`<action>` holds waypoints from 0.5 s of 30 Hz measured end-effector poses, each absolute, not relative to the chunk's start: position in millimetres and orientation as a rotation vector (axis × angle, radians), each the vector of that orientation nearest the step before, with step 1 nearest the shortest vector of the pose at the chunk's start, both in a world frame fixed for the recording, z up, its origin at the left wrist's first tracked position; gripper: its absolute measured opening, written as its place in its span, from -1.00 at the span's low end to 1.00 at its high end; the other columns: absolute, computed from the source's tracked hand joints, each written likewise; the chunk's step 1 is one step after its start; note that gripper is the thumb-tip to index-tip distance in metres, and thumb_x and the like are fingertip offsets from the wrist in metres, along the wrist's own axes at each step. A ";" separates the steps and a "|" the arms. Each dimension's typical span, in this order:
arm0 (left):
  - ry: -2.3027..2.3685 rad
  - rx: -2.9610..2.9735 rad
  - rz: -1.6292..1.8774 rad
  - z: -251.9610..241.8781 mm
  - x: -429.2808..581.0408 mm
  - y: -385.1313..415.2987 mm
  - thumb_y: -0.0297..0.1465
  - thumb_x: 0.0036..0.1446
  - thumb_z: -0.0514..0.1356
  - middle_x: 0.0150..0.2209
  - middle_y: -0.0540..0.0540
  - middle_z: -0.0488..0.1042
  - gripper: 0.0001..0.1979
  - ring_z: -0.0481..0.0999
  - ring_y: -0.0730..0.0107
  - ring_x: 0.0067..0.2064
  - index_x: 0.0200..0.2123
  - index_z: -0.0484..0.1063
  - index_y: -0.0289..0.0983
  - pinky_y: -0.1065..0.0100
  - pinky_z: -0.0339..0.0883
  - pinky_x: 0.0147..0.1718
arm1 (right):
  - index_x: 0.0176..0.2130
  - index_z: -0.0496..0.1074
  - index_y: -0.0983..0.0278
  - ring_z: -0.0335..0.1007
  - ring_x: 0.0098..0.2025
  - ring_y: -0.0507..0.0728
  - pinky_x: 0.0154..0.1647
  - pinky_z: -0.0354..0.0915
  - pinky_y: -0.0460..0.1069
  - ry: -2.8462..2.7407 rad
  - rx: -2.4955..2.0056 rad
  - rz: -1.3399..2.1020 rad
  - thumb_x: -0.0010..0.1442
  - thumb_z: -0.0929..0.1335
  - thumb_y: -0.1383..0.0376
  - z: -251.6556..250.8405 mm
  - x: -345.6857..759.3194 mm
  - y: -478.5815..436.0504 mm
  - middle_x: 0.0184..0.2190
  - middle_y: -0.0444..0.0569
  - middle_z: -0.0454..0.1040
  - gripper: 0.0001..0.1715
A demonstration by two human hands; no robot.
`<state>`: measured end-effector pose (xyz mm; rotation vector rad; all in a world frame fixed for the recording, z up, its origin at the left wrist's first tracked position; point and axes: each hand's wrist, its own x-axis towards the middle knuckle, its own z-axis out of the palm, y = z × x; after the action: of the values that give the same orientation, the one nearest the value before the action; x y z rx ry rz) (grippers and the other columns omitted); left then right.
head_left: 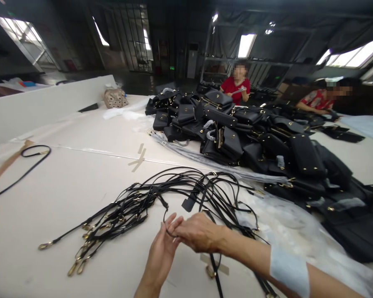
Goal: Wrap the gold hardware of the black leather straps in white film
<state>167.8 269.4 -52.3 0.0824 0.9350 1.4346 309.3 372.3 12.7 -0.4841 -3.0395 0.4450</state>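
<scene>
My left hand (164, 248) is palm up near the front of the table, its fingers partly curled around a thin black strap (165, 215). My right hand (199, 232) meets it from the right, fingers pinched on the same strap. A heap of black straps (186, 182) with gold clasps arches behind both hands. Several gold hooks (76, 267) lie at the heap's left end. Below my right wrist, another strap (216, 275) hangs toward the front edge beside a gold clasp (210, 271).
Black handbags (230, 145) are piled across the back and right. Clear plastic wrap (298, 231) lies at the right. A single strap (21, 176) curls at the far left of the table (27, 223). Two people (236, 87) sit behind the pile.
</scene>
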 end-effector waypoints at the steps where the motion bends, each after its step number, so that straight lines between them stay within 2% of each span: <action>1: 0.845 -0.040 1.499 -38.9 169.3 276.9 -0.26 0.35 0.03 -0.29 -0.16 0.60 -0.68 0.60 0.28 -0.18 -0.12 0.54 -0.27 0.23 0.49 -0.10 | -0.22 0.44 0.17 0.43 -0.42 0.09 -0.49 0.10 -0.06 -3.053 -0.504 0.493 0.27 0.32 0.14 19.7 318.8 362.9 -0.40 -0.12 0.57 -0.81; 3: 0.757 -0.190 1.593 -17.1 164.5 286.7 -0.41 0.38 -0.06 -0.59 0.00 0.41 -0.63 0.51 0.46 -0.48 -0.30 0.52 -0.34 0.39 0.47 -0.36 | -0.26 0.45 0.20 0.43 -0.43 0.10 -0.48 0.09 -0.06 -3.037 -0.628 0.568 0.29 0.30 0.12 31.8 345.7 358.3 -0.41 -0.08 0.58 -0.77; 5: 0.727 -0.245 1.673 -1.2 150.0 290.4 -0.45 0.40 -0.15 -0.70 0.09 0.23 -0.56 0.36 0.53 -0.63 -0.40 0.44 -0.35 0.47 0.36 -0.52 | -0.28 0.47 0.21 0.44 -0.40 0.10 -0.42 0.14 -0.06 -2.973 -0.775 0.576 0.33 0.27 0.13 42.8 384.1 368.4 -0.40 -0.06 0.58 -0.72; 11: 0.750 -0.249 1.889 27.0 90.3 286.2 -0.46 0.43 -0.28 -0.76 0.15 0.18 -0.53 0.28 0.57 -0.72 -0.45 0.28 -0.31 0.50 0.27 -0.61 | -0.27 0.55 0.20 0.46 -0.36 0.15 -0.32 0.23 -0.02 -2.722 -1.180 0.494 0.33 0.25 0.07 79.5 529.3 396.5 -0.37 -0.02 0.59 -0.62; 15: 0.829 -0.214 1.934 40.7 67.2 280.4 -0.44 0.42 -0.36 -0.79 0.18 0.11 -0.50 0.22 0.57 -0.76 -0.47 0.22 -0.28 0.52 0.23 -0.66 | -0.34 0.59 0.19 0.45 -0.37 0.16 -0.28 0.27 0.00 -2.403 -1.440 0.595 0.21 0.34 0.00 99.6 604.5 377.7 -0.41 -0.05 0.59 -0.64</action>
<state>67.2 280.4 40.7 -0.2136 0.8287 1.9342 604.5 377.7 99.6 -1.4398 -2.4034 0.5949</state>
